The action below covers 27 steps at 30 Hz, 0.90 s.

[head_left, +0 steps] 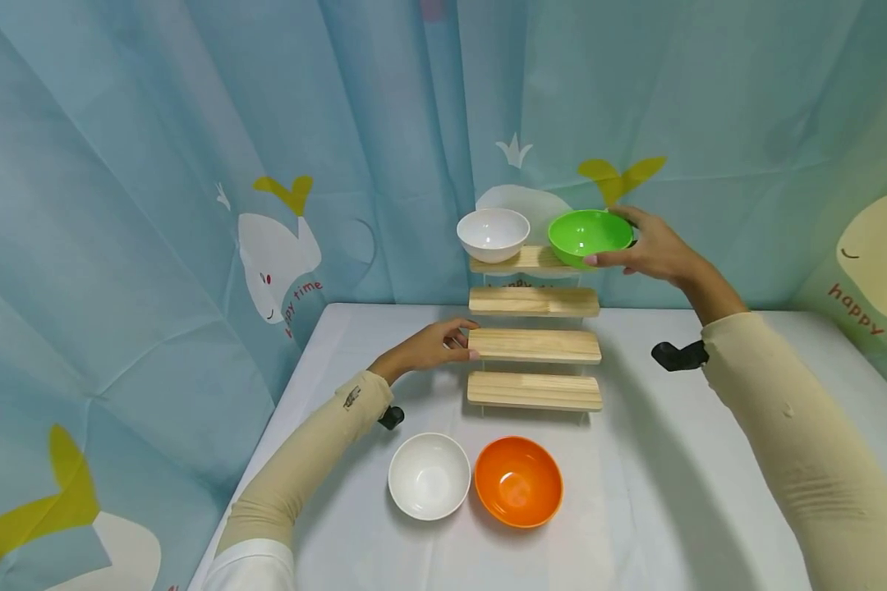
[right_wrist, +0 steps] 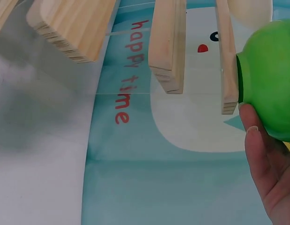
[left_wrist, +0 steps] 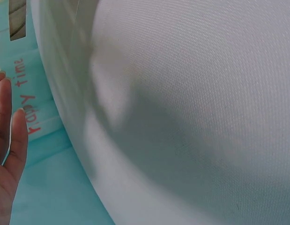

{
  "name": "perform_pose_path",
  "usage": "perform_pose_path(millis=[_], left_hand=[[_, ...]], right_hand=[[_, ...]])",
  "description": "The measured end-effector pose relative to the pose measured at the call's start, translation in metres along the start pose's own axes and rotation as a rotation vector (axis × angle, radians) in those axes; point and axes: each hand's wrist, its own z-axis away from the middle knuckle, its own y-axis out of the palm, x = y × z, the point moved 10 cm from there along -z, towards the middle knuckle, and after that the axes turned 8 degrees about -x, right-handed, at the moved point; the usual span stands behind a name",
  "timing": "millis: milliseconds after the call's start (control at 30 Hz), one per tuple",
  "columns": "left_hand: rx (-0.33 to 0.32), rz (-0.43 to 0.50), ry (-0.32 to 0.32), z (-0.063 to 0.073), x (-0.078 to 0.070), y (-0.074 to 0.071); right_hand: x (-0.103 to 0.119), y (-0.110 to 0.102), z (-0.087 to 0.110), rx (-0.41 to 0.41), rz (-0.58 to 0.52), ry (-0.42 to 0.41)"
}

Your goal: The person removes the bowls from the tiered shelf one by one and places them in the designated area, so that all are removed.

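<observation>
A four-tier wooden display stand (head_left: pixel 535 346) rises at the middle of the table. My right hand (head_left: pixel 654 246) grips a green bowl (head_left: pixel 590 233) from its right side, thumb low at the front and fingers behind. In the right wrist view the green bowl's (right_wrist: pixel 273 79) base is right against the top board (right_wrist: pixel 229 70). Left of it, a white bowl (head_left: pixel 493 235) sits upright on that same board. My left hand (head_left: pixel 430 346) holds the left end of the second board from the bottom, fingers at its back edge, thumb at its front. Only part of this hand (left_wrist: pixel 6 150) appears in the left wrist view.
In front of the stand, a second white bowl (head_left: pixel 429 476) and an orange bowl (head_left: pixel 518 482) stand side by side, upright on the white tablecloth (head_left: pixel 680 509). A blue printed curtain (head_left: pixel 399 123) hangs close behind the stand and along the left side.
</observation>
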Motion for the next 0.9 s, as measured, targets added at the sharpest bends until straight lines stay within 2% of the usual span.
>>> perform_pose_path(millis=[400, 767, 900], left_hand=[[-0.012, -0.025, 0.007, 0.0, -0.002, 0.0], [-0.014, -0.057, 0.007, 0.0, -0.002, -0.001], [-0.013, -0.055, 0.005, 0.001, -0.002, -0.001]], right_hand=[[-0.004, -0.007, 0.029, -0.031, -0.038, -0.039], [-0.008, -0.009, 0.072, -0.022, -0.055, -0.061], [-0.011, -0.006, 0.09, -0.026, -0.018, -0.068]])
